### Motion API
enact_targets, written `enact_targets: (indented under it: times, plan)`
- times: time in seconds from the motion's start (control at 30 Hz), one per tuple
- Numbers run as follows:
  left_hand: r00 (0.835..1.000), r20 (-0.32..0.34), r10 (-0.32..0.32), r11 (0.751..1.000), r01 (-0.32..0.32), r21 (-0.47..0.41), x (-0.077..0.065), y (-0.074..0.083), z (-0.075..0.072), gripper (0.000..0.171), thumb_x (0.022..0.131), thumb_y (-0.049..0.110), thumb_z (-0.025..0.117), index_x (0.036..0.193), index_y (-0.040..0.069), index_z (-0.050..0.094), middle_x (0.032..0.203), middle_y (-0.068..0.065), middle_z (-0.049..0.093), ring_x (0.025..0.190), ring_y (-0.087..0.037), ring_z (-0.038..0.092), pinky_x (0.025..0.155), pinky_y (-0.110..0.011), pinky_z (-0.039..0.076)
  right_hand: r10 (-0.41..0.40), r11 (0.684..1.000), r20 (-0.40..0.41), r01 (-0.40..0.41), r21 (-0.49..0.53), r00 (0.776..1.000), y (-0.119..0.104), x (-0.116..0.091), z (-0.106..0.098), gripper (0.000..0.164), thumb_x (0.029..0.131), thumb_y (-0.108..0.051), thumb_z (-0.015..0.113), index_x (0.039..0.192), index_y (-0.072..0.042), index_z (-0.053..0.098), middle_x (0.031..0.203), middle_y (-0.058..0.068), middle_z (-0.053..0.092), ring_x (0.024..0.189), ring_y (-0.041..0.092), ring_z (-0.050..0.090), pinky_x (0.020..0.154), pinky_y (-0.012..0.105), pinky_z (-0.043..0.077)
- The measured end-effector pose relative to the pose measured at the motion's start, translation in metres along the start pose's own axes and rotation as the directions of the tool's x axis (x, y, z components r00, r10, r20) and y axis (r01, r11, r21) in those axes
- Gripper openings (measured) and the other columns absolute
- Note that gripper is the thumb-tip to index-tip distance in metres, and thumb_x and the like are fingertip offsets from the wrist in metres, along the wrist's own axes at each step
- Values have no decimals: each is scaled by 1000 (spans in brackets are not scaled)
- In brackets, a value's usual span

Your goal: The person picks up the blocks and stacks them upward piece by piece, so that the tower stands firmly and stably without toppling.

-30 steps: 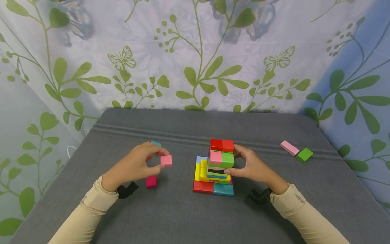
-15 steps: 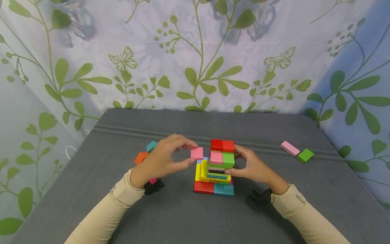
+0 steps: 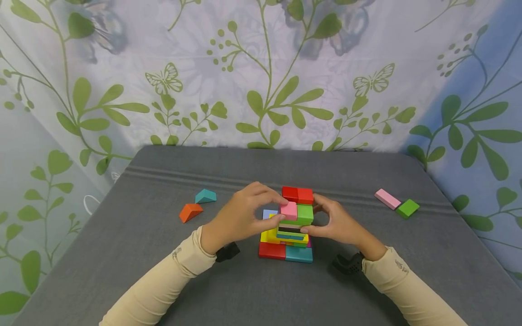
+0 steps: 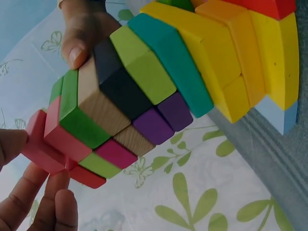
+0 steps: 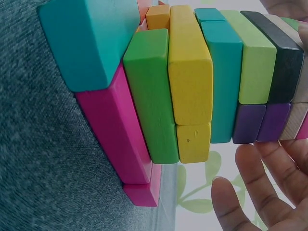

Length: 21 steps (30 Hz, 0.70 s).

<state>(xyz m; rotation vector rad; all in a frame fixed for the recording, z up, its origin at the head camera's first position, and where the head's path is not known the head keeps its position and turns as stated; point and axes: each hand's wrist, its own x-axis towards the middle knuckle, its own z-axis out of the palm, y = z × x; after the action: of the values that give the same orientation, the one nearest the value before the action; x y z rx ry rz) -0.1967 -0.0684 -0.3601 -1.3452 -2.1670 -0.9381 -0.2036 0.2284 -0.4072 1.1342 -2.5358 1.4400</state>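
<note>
A tower of coloured wooden blocks (image 3: 305, 213) stands mid-table on a wider base of red, teal and yellow blocks. My left hand (image 3: 244, 213) pinches a small pink block (image 4: 41, 139) between thumb and fingertips at the tower's upper front left. In the left wrist view this block lies against another pink block (image 4: 65, 127) in the upper part of the tower. My right hand (image 3: 332, 219) holds the tower from the right, thumb on the front and fingers behind. Two red blocks (image 3: 297, 194) top the stack. In the right wrist view, several fingertips (image 5: 248, 159) show near purple blocks (image 5: 249, 124).
On the grey table (image 3: 346, 290), an orange block (image 3: 190, 212) and a teal block (image 3: 205, 196) lie at the left. A pink block (image 3: 387, 198) and a green block (image 3: 408, 208) lie at the right. A patterned curtain (image 3: 228, 99) hangs behind.
My left hand has carried the pink block rightward to the tower. The orange and teal blocks have come into view, while a magenta block is now hidden by the left arm. The right hand stays put.
</note>
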Motion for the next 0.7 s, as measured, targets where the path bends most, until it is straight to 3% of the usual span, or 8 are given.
enact_targets:
  times: [0.43,0.7]
  plan:
    - [1000,-30,-5,998,7,61,1,0,4,28,88,15,91,113,6,82,110,-8,71,99,-23,61,83,-30,56,30,1000,7,-30,6,1000,-1,0,-1,69,86,-6,87,146,4,56,135,7,68,113,15,62,97,39,56]
    - [998,-14,-58,998,58,10,-1,-2,-3,38,89,15,91,123,3,79,113,-10,71,103,-24,64,88,-33,59,15,1000,6,-15,13,1000,-2,1,-1,69,84,-4,87,146,3,57,136,1,67,114,14,62,96,34,56]
